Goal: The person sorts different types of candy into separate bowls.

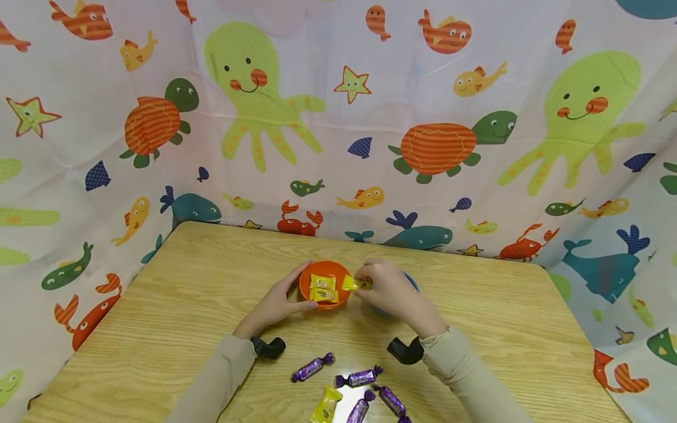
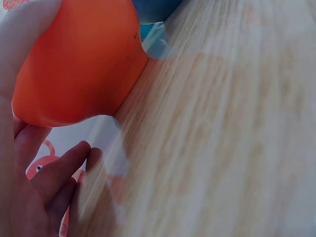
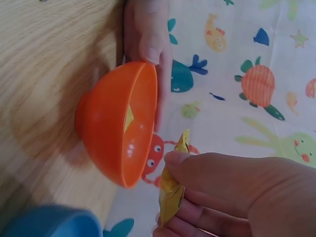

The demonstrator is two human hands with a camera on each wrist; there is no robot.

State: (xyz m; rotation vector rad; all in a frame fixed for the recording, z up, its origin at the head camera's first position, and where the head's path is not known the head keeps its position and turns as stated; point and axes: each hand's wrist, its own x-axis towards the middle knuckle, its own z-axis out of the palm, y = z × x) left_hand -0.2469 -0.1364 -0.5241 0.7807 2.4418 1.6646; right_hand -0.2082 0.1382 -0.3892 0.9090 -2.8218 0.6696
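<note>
My left hand (image 1: 277, 298) holds an orange bowl (image 1: 305, 295) at its side, thumb toward me and fingers around the far side. Yellow-wrapped candies (image 1: 323, 289) lie in the bowl. In the left wrist view the bowl's outer wall (image 2: 84, 69) stands on its foot on the wood. My right hand (image 1: 388, 286) pinches a yellow-wrapped candy (image 3: 170, 195) between thumb and fingers, just past the orange bowl's right rim. Below that hand is a blue bowl (image 1: 411, 281), mostly hidden by it in the head view; its rim (image 3: 59, 224) shows in the right wrist view.
Several purple-wrapped candies (image 1: 313, 368) and a yellow-wrapped candy (image 1: 326, 405) are scattered on the wooden table (image 1: 174, 305) near its front, around a shiny white patch. Behind the table hangs a curtain (image 1: 338, 135) printed with sea animals. Black curved pieces (image 1: 406, 351) sit at both wrists.
</note>
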